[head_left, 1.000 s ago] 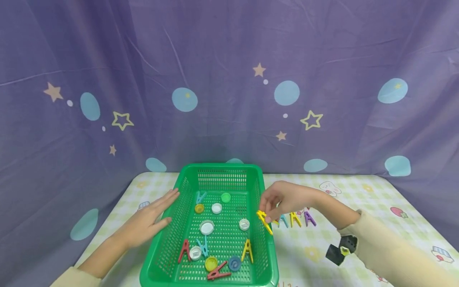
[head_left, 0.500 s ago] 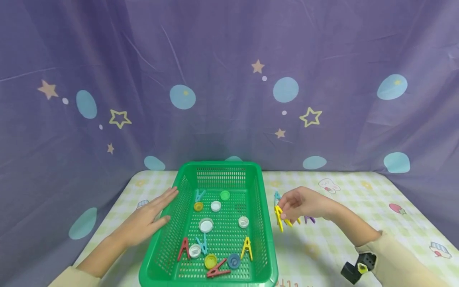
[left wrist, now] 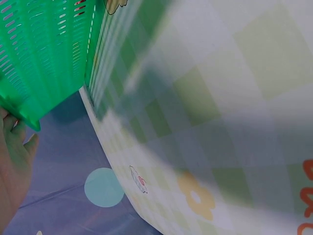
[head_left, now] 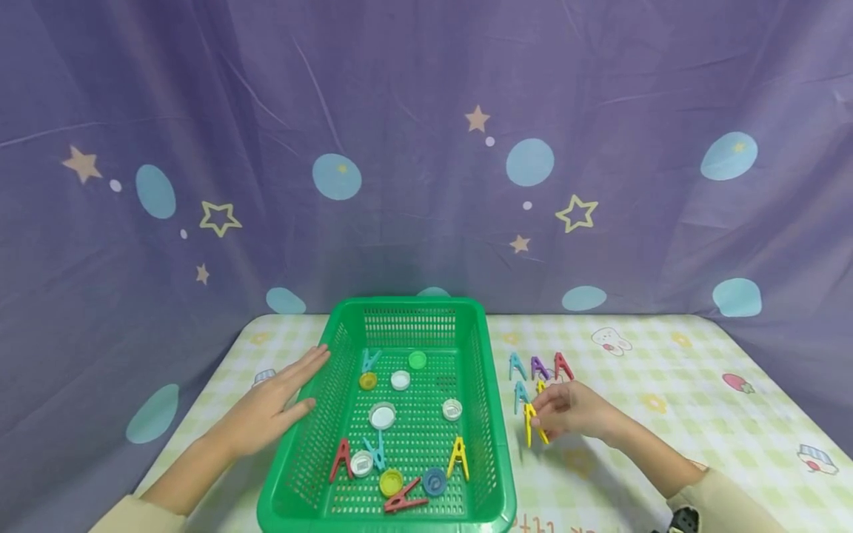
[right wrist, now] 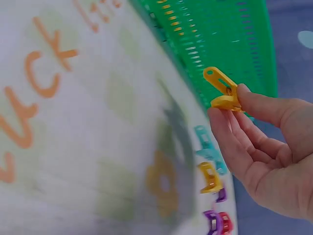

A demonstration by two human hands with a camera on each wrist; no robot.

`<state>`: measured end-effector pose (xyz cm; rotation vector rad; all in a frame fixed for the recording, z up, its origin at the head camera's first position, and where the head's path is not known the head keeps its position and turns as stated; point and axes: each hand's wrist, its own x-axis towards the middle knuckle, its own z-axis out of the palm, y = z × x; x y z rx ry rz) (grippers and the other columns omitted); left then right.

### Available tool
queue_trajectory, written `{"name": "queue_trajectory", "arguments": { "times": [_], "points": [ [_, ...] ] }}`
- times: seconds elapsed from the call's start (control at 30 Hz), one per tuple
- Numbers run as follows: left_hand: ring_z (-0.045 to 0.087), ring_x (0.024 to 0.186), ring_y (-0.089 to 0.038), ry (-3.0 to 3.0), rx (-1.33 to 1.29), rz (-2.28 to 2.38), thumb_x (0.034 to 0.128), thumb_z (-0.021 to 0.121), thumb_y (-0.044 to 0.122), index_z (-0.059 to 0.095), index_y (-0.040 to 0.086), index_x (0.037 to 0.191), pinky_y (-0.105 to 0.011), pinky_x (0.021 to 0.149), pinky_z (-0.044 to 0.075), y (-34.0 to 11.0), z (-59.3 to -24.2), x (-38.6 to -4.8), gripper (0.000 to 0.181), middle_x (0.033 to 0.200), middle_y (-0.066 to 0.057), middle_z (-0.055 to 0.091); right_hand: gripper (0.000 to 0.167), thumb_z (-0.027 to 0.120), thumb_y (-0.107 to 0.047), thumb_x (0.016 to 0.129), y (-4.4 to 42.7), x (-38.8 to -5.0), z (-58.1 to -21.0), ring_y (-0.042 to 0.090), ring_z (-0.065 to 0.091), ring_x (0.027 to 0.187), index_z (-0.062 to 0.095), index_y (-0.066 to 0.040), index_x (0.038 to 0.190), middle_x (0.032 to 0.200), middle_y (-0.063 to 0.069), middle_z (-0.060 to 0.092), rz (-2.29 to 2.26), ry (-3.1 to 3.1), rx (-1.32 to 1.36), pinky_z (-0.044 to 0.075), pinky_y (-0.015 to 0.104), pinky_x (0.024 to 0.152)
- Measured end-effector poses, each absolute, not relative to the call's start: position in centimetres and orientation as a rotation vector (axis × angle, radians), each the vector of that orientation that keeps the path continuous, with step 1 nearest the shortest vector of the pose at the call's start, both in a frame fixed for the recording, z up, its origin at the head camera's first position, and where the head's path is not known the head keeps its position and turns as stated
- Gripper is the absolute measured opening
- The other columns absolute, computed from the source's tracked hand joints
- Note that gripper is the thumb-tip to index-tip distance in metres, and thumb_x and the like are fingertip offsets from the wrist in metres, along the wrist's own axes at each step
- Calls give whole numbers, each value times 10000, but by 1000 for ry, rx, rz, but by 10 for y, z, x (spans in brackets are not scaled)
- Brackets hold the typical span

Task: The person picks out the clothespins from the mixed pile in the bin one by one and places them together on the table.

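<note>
Fingers (right wrist: 222, 131) of the right hand (head_left: 576, 411) are pinching a yellow clip (right wrist: 224, 103) against the thumb, at their tips; those of the left hand (head_left: 269, 414) are lying straight at the left rim of the basket (head_left: 409, 302). A creased purple curtain (head_left: 426, 148) is hanging behind, checked cloth (head_left: 640, 444) is spreading below, and perforated green plastic is forming the basket. Glossy and A-shaped, the clip is showing a slotted leg above the cloth, just right of the basket; other clips (head_left: 537, 368) are lying beyond it, small round caps (head_left: 390, 483) inside the basket.

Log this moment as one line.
right grip: pinches yellow A-shaped plastic clip | left grip: at rim of green perforated plastic basket
</note>
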<state>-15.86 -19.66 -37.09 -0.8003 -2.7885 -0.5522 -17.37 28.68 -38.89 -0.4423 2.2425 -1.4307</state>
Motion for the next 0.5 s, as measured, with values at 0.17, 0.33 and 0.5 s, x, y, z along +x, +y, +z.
{"name": "queue_trajectory", "arguments": {
  "times": [0.17, 0.33, 0.5],
  "points": [
    [363, 1403, -392, -2785, -806, -557, 965, 544, 269, 293, 144, 1523, -613, 1058, 381, -197, -371, -159, 624, 1590, -109, 286, 374, 737, -180, 836, 287, -174, -402, 146, 703, 703, 625, 111, 1043, 832, 58, 724, -1410, 2278, -345, 607, 318, 683],
    [367, 1403, -386, -2777, -807, -554, 960, 551, 260, 298, 142, 1521, -598, 1066, 380, -197, -371, -159, 626, 1588, -109, 291, 366, 763, -196, 808, 283, -172, -410, 141, 693, 689, 655, 87, 1013, 790, 29, 711, -1375, 2331, -277, 608, 317, 664],
    [357, 1408, -387, -2774, -812, -549, 962, 546, 265, 300, 134, 1519, -598, 1070, 376, -197, -371, -159, 624, 1588, -111, 291, 330, 770, -162, 792, 279, -167, -414, 153, 690, 657, 663, 87, 981, 765, 46, 712, -1374, 2407, -235, 605, 308, 630]
  ]
}}
